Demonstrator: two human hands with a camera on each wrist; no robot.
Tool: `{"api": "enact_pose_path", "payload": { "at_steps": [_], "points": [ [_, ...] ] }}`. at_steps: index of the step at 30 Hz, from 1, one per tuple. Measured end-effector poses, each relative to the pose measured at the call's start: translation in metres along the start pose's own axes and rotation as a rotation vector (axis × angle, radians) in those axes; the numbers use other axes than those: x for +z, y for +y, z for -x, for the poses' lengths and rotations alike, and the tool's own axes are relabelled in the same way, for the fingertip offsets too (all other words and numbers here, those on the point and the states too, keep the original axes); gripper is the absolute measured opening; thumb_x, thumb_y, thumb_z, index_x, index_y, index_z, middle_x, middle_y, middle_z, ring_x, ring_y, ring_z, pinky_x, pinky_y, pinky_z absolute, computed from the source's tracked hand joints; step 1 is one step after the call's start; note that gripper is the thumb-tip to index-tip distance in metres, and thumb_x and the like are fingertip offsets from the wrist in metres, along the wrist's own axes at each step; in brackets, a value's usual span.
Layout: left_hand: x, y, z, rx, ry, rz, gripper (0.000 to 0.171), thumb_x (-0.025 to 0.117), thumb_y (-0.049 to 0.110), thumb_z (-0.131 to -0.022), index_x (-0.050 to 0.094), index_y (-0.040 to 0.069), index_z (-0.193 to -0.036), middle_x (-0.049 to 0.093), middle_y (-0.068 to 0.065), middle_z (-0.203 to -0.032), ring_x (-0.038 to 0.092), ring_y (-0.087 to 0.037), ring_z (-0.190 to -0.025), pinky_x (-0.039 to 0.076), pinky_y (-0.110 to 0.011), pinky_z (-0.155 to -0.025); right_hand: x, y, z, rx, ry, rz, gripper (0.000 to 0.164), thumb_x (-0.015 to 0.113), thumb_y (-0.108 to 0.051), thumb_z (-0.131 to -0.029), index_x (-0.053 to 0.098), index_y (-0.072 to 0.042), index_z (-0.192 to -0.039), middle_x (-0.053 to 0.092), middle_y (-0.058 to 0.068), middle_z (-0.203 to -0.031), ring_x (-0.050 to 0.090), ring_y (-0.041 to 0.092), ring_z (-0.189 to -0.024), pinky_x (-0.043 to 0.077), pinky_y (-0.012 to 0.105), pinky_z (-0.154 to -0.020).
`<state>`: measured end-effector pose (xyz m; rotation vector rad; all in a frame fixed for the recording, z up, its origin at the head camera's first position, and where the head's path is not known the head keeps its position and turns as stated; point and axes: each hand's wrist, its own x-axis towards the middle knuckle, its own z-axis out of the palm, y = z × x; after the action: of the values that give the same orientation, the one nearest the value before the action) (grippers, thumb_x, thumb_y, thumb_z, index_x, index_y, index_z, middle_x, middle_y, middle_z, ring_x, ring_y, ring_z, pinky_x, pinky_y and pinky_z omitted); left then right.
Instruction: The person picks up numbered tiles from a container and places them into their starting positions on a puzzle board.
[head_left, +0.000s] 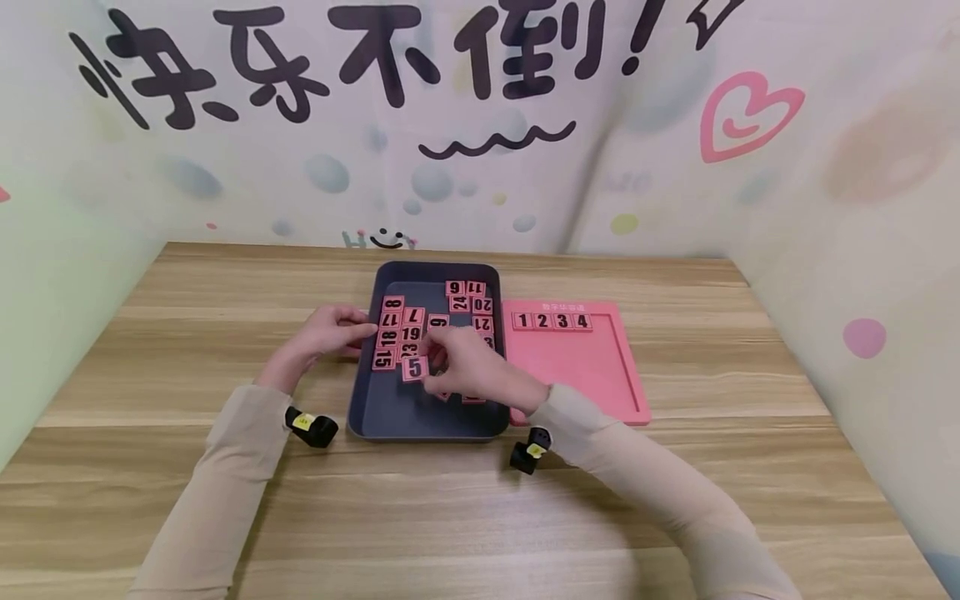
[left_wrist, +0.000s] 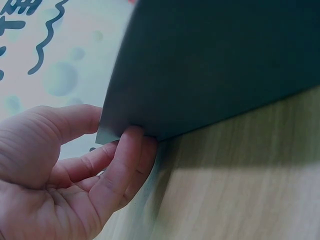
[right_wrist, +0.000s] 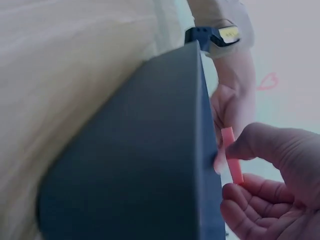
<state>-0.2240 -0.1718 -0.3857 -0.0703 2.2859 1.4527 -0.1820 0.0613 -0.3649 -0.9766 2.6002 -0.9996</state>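
Observation:
My right hand [head_left: 467,363] is over the dark blue tray [head_left: 427,421] and pinches a pink tile [head_left: 414,368] marked 5. In the right wrist view this tile [right_wrist: 232,156] is seen edge-on between thumb and fingers, above the tray's rim. My left hand [head_left: 330,331] holds the tray's left wall, its thumb at the rim and its fingers against the outside [left_wrist: 129,155]. Several numbered pink tiles lie in the tray, among them the 19 tile [head_left: 410,333] and the 24 tile [head_left: 460,304]. My right hand hides some of them.
Right beside the tray lies a pink board [head_left: 573,367] with a raised frame. Tiles 1, 2, 3 and 4 [head_left: 582,322] stand in a row along its top. A wooden table [head_left: 420,517] bears everything, and a printed wall cloth [head_left: 465,192] hangs behind.

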Motion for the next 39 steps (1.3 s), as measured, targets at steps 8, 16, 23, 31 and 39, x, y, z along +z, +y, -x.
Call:
{"api": "enact_pose_path", "payload": {
  "at_steps": [8, 16, 23, 31, 39],
  "points": [
    [0.000, -0.001, 0.000, 0.011, -0.002, -0.003, 0.039, 0.055, 0.014, -0.095, 0.048, -0.011, -0.124, 0.054, -0.027, -0.118, 0.061, -0.014, -0.082, 0.056, -0.028, -0.077, -0.021, 0.021, 0.023, -0.017, 0.105, -0.046, 0.025, 0.073, -0.001, -0.071, 0.060, 0.001, -0.092, 0.061, 0.009, -0.080, 0.058, 0.019, -0.071, 0.051, 0.021, -0.064],
    [-0.001, -0.002, 0.000, 0.013, -0.011, 0.011, 0.040, 0.056, 0.014, -0.095, 0.048, -0.012, -0.125, 0.053, -0.029, -0.120, 0.061, -0.014, -0.083, 0.056, -0.028, -0.078, -0.041, 0.044, 0.046, 0.078, 0.213, -0.065, 0.025, 0.072, 0.003, -0.071, 0.061, 0.002, -0.093, 0.061, 0.009, -0.082, 0.056, 0.018, -0.071, 0.053, 0.027, -0.064],
    [-0.001, -0.002, -0.001, 0.003, -0.011, 0.009, 0.041, 0.056, 0.015, -0.095, 0.047, -0.012, -0.125, 0.053, -0.028, -0.120, 0.061, -0.018, -0.088, 0.056, -0.028, -0.079, -0.063, 0.064, 0.067, 0.113, 0.272, -0.050, 0.028, 0.071, 0.005, -0.071, 0.061, 0.006, -0.097, 0.063, 0.015, -0.089, 0.058, 0.022, -0.075, 0.055, 0.032, -0.068],
    [0.000, 0.000, -0.001, -0.002, -0.008, 0.002, 0.040, 0.056, 0.015, -0.095, 0.048, -0.011, -0.125, 0.053, -0.026, -0.118, 0.061, -0.020, -0.090, 0.056, -0.028, -0.078, -0.088, 0.101, 0.091, 0.147, 0.306, -0.027, 0.027, 0.070, 0.010, -0.072, 0.060, 0.010, -0.097, 0.063, 0.019, -0.087, 0.060, 0.028, -0.076, 0.056, 0.032, -0.068],
    [0.000, -0.001, -0.001, -0.005, -0.008, 0.010, 0.038, 0.057, 0.014, -0.095, 0.049, -0.011, -0.123, 0.054, -0.026, -0.117, 0.061, -0.018, -0.086, 0.056, -0.028, -0.077, -0.103, 0.141, 0.109, 0.271, 0.325, 0.005, 0.027, 0.066, 0.009, -0.075, 0.058, 0.013, -0.100, 0.062, 0.024, -0.090, 0.061, 0.033, -0.081, 0.055, 0.030, -0.072]
  ]
}}
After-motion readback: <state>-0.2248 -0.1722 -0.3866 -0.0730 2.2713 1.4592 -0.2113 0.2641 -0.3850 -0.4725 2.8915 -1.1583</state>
